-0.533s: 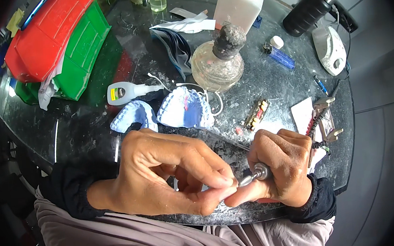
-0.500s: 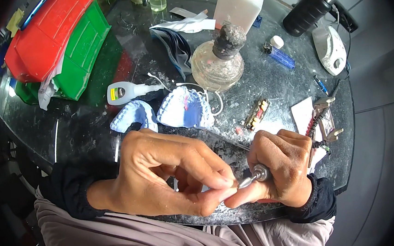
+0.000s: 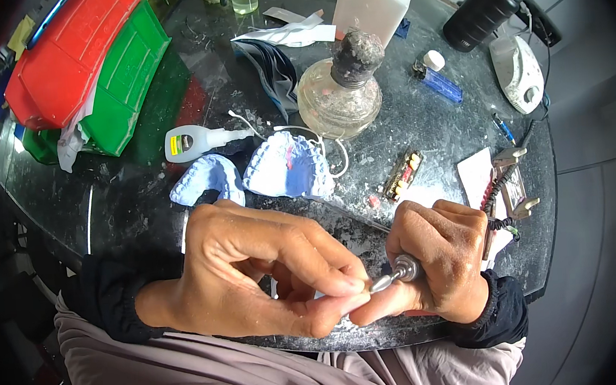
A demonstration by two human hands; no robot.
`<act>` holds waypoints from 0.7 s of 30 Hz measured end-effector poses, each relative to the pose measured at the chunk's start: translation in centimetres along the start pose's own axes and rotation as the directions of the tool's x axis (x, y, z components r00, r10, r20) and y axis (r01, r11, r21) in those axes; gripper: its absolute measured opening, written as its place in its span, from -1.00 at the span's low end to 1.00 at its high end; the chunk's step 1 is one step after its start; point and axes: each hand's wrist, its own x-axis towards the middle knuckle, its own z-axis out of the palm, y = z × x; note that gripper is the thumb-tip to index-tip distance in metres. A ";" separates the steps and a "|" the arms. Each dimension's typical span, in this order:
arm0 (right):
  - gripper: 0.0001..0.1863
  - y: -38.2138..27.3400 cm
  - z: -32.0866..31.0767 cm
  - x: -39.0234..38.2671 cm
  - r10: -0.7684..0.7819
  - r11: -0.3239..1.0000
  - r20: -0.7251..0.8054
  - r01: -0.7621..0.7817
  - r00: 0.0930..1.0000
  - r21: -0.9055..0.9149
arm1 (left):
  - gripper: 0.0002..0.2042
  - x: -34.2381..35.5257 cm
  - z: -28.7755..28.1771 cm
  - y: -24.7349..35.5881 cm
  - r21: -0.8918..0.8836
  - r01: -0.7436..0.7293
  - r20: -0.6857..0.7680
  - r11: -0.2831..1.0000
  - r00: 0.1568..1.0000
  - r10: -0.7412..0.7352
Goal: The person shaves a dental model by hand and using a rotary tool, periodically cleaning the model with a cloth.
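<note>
My right hand (image 3: 443, 258) is wrapped round a rotary dental handpiece (image 3: 406, 268), its metal tip pointing left. Thumb and fingers of my left hand (image 3: 263, 268) pinch something small against that tip; the fingers hide most of it, so its kind does not show. Both hands are close together over the front of the dusty table, the right thumb almost touching the left fingertips. Just beyond the left hand lie two light blue dental casts, a smaller arch (image 3: 208, 180) and a larger one (image 3: 288, 166) with a pink mark. A small strip of false teeth (image 3: 403, 176) lies beyond the right hand.
Behind the casts are a white squeeze bottle (image 3: 187, 143) and a glass spirit lamp (image 3: 337, 103). Red (image 3: 66, 56) and green (image 3: 129, 80) bins stand far left. A blue lighter (image 3: 441, 86), black flask (image 3: 481, 14), white control box (image 3: 518, 74) and handpiece rest (image 3: 512, 187) are right.
Both hands keep almost the same pose and hold. The handpiece tip has tilted slightly, and the whole view has shifted a little.
</note>
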 end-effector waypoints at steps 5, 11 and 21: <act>-0.35 0.0 0.1 -0.2 0.029 1.000 0.004 -0.029 1.000 0.000 | -0.82 0.0 0.0 -0.1 -0.003 -0.006 -0.009 1.000 1.000 0.006; -0.34 0.3 0.4 -0.1 0.043 0.999 -0.028 -0.043 0.999 0.030 | -0.82 -0.1 0.0 -0.2 -0.007 0.011 -0.015 1.000 1.000 -0.011; -0.35 0.1 0.3 0.0 0.054 0.998 -0.002 -0.054 0.999 0.019 | -0.82 -0.2 0.0 -0.1 -0.004 0.044 -0.018 0.999 0.999 -0.044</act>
